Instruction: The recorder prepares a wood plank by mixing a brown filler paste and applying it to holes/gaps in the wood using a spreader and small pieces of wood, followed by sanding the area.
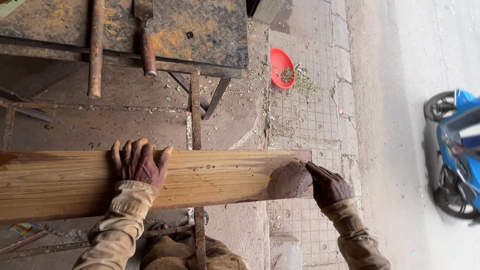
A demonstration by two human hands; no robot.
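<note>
While left hand (137, 162) lies flat, fingers spread, on plank (210, 177), right hand (325, 185) seemingly presses cloth (290, 181)

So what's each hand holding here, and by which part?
The left hand lies flat on the wooden plank, fingers over its far edge. The right hand presses a brown pad against the plank's end.

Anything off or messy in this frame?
Yes. Green scraps are strewn over the tiled pavement around the red bowl, which lies tipped. The plank has a dark smear at its right end, under the right hand. Left hand lies flat on it.
</note>
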